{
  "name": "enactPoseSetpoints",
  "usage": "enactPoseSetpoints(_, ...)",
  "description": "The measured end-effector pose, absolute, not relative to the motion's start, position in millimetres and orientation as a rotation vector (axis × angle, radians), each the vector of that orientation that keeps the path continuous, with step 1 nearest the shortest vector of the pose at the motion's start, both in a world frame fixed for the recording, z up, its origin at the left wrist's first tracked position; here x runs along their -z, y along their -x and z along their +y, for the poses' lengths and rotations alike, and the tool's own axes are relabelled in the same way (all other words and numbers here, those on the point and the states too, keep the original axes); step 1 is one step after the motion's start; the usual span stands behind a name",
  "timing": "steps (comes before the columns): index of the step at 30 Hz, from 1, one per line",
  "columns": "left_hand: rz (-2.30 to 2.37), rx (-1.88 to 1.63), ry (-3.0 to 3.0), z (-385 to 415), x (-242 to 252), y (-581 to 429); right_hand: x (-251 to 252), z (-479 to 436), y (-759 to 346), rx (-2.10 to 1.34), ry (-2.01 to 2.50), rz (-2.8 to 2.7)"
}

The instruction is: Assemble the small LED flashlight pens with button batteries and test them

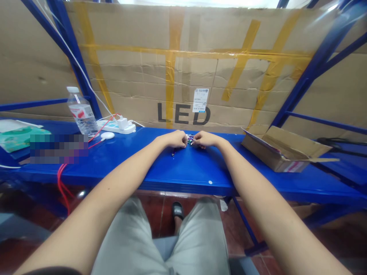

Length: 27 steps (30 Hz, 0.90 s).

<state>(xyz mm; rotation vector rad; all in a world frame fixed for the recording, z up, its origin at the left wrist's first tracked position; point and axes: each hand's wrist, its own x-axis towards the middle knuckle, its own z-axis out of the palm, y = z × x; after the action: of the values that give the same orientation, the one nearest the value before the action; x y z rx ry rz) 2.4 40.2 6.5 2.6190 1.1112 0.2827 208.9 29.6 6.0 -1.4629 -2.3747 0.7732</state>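
Observation:
On the blue table (183, 168), several tiny shiny pieces (189, 139) lie in a small cluster between my two hands. My left hand (178, 139) is at the cluster's left side, fingers curled and pressed together. Facing it from the right, my right hand (203, 139) has its fingers pinched at the cluster's edge. What either hand holds is too small to make out. A small dark and golden piece (172, 154) lies just below my left hand.
An open cardboard box (289, 164) stands on the right. On the left are a plastic bottle (82, 112), a white power strip (126, 127), red cables (60, 179) and a green packet (21, 137). A large taped cardboard sheet (137, 84) stands behind the table.

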Motion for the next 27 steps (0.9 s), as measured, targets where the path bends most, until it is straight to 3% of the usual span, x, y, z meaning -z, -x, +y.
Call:
enactPoseSetpoints(6,1.065,-0.318,-2.555,37,-9,-2,-8,28,-208,-0.787,1.468,-2.36)
enactPoseSetpoints(27,0.904,-0.943,-2.313,49,-4,-5,-9,19,-199,-1.079,1.189,-2.003)
